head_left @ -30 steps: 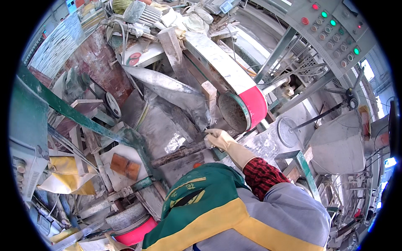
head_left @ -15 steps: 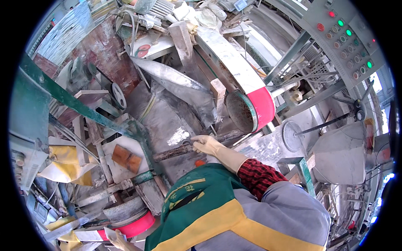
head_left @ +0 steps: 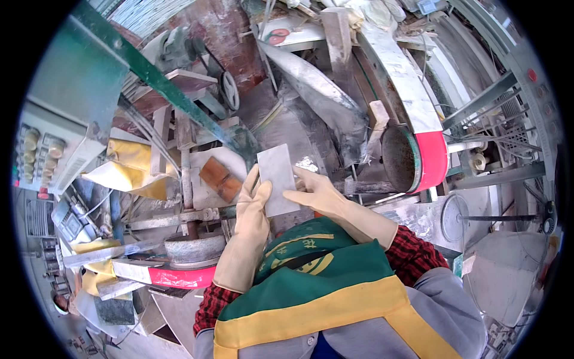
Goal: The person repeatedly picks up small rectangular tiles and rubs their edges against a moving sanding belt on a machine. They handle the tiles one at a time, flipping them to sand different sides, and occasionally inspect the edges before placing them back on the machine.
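In front of my chest, my left hand [head_left: 253, 200] grips a flat pale grey rectangular tile [head_left: 276, 170], the gloved thumb lying over its face and the fingers behind its left edge. My right hand [head_left: 323, 194] is at the tile's right edge, its thumb overlapping the lower face and its fingertips meeting the side higher up. Both hands wear cream rubber gloves. The tile stands tilted, its face toward me. Whatever lies behind it of my fingers is hidden.
A belt machine [head_left: 430, 158] with a red band stands to the right, another red-banded belt [head_left: 182, 277] at lower left. A green metal beam [head_left: 161, 90] slants across the left. Nearby are a brown block [head_left: 220, 178], a bent metal sheet [head_left: 317, 90] and a knobbed control box [head_left: 54, 149].
My left hand has come up from the lower-left belt to my chest with the tile. My right hand, earlier without the tile, is now at its right edge. The view has shifted left.
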Available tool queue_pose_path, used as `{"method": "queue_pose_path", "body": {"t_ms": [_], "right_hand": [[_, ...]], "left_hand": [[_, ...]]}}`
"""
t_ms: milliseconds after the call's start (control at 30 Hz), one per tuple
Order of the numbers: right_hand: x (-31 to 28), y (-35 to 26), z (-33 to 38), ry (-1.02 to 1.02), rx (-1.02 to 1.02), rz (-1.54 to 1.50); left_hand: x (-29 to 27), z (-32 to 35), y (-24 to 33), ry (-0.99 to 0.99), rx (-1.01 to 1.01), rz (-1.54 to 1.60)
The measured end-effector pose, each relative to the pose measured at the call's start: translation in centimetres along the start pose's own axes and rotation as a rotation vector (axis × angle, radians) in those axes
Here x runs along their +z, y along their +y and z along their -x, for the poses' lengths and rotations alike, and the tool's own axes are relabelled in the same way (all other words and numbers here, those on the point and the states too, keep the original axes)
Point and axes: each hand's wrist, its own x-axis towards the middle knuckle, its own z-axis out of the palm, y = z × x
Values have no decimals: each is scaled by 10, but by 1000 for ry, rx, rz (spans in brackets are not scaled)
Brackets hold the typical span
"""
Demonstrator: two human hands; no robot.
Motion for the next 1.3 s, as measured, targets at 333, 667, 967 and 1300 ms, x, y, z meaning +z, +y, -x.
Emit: {"method": "queue_pose_path", "body": {"t_ms": [333,667,967,1300], "right_hand": [[-66,-17,-15,419,-98,-157],[-24,-13,45,143,40,-309],[-24,-43,77,-31,105,-470],[-119,30,40,883,-162,-368]], "left_hand": [[51,6,5,-308,-208,-49],[54,6,15,-371,-44,-86],[45,-47,21,-190,30,-410],[13,5,-3,-436,-195,-689]]}}
